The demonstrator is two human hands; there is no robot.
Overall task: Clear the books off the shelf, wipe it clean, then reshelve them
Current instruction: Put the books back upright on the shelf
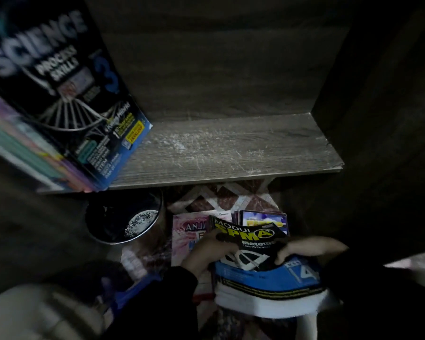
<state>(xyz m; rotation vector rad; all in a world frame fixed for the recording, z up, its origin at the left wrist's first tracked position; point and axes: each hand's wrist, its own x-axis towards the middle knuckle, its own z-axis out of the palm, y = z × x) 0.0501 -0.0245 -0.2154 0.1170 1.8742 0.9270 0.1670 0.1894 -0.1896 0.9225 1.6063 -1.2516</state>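
Left hand (206,252) and right hand (307,249) each have a grip clamped on the floppy SPM workbook (245,235), lower centre over the floor pile (182,231); dusty shelf (231,153) above; I'd support its spine and lay it flat, tbh.

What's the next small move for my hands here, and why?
Probably set the SPM book down on the floor pile: left hand and right hand both grip it, the shelf looks dusty, and the Science book leans there uncleared.

Black-yellow-blue workbook (258,256), pink book (189,239), grey woodgrain shelf (231,153), diamond-patterned rug (221,197).
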